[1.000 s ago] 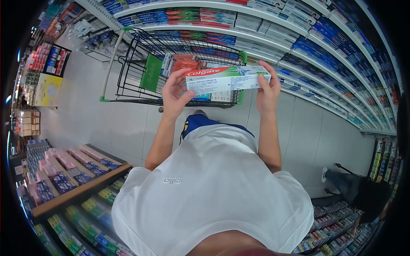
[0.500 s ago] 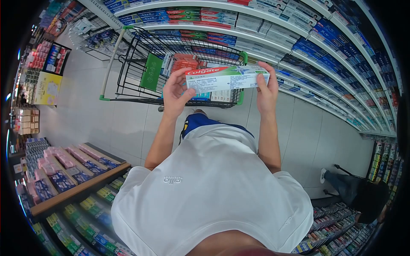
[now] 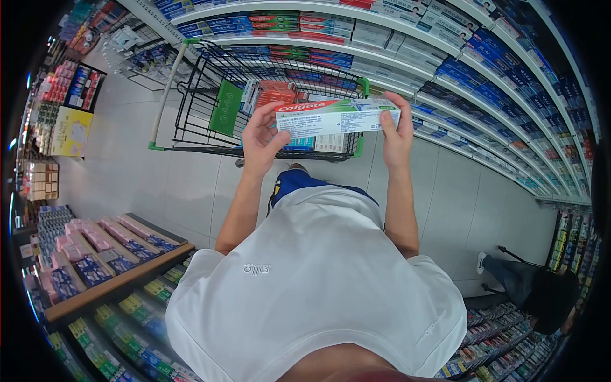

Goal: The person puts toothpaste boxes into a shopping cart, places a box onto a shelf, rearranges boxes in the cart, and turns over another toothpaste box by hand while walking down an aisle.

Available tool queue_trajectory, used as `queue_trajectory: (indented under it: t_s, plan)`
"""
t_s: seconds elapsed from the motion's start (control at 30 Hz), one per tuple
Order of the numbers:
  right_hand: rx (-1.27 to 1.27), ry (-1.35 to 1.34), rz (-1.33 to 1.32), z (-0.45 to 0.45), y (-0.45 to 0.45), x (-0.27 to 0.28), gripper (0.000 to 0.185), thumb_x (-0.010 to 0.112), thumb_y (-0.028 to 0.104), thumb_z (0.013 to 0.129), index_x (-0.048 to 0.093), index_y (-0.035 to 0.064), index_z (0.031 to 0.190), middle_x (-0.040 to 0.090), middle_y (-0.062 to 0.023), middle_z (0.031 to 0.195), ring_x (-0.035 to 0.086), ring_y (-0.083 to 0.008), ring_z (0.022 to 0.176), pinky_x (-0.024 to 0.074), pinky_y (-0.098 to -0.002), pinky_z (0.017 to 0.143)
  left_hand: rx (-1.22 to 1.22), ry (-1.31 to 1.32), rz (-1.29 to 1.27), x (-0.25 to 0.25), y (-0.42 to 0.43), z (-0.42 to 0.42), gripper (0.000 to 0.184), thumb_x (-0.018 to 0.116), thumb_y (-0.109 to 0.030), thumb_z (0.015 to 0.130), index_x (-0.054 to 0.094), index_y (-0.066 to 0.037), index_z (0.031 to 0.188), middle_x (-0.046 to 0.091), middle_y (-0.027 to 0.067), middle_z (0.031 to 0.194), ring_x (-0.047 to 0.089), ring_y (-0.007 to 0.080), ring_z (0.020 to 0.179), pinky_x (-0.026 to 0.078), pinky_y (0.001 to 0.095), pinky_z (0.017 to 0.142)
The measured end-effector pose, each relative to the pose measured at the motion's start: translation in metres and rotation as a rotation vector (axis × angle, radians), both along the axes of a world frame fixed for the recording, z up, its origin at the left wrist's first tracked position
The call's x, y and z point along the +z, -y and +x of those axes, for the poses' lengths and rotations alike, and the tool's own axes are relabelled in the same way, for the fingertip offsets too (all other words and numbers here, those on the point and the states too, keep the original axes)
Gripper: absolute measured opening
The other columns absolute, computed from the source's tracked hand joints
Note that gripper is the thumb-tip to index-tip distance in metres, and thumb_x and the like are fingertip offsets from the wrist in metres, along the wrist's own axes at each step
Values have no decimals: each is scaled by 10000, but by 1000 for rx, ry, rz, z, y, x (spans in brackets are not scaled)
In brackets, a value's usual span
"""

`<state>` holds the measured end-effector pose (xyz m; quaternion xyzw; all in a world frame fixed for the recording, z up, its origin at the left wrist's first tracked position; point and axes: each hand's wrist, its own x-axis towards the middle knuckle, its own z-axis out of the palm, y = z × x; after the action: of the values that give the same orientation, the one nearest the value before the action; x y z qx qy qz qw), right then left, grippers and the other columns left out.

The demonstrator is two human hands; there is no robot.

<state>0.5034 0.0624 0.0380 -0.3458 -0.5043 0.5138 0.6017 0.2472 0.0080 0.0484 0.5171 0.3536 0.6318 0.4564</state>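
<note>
A white, red and green Colgate toothpaste box [image 3: 324, 121] is held level between both hands, its printed side toward me. My left hand [image 3: 262, 135] grips the box's left end, thumb at the lower edge. At the right end, my right hand [image 3: 398, 130] presses its thumb on the printed face, fingers behind. Just beyond and below the box stands a black wire shopping cart [image 3: 191, 127] with green corners. Inside it lie orange-red packs [image 3: 277, 93] and several white and blue boxes, partly hidden by the toothpaste box.
Shelves [image 3: 407, 48] full of toothpaste boxes curve along the front and right. A low display [image 3: 102, 248] with pink and blue packs is at left. A person [image 3: 541, 290] in dark clothes is at the lower right. Grey tiled floor [image 3: 458, 210] runs between the shelves.
The toothpaste box has shifted very slightly in my hands, with its right end a touch further left. Otherwise the scene looks the same.
</note>
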Motion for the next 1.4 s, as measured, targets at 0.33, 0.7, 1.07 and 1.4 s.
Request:
queue_trajectory:
  t_s: [0.33,0.7,1.07,1.4]
  plan:
    - [-62,46,61,-2,1,2,360,574,161,916,468,16,1228,543,-85,1126,510,-139,1024,399,-265,897,-15,19,1,-3,1,0,518,656,-7,800,434,44,1266,565,129,1137,544,165,1034,523,238,704]
    - [-162,102,31,0,5,-1,333,529,125,922,464,5,1225,510,-105,1178,482,-154,1067,380,-280,930,-59,36,-29,-4,3,3,503,637,9,808,429,51,1265,562,142,1136,542,179,1050,540,267,742]
    - [-115,37,6,3,5,-2,309,546,134,920,486,9,1195,551,-70,1088,518,-110,966,414,-248,843,-58,33,-57,-3,6,7,504,642,23,797,434,49,1256,563,137,1133,539,178,1058,516,278,811]
    - [-87,50,12,6,5,-4,298,537,166,937,489,19,1192,573,-60,1035,526,-105,920,421,-241,816,-45,27,-71,-3,6,9,496,628,34,796,435,49,1252,562,138,1133,539,173,1049,530,267,768]
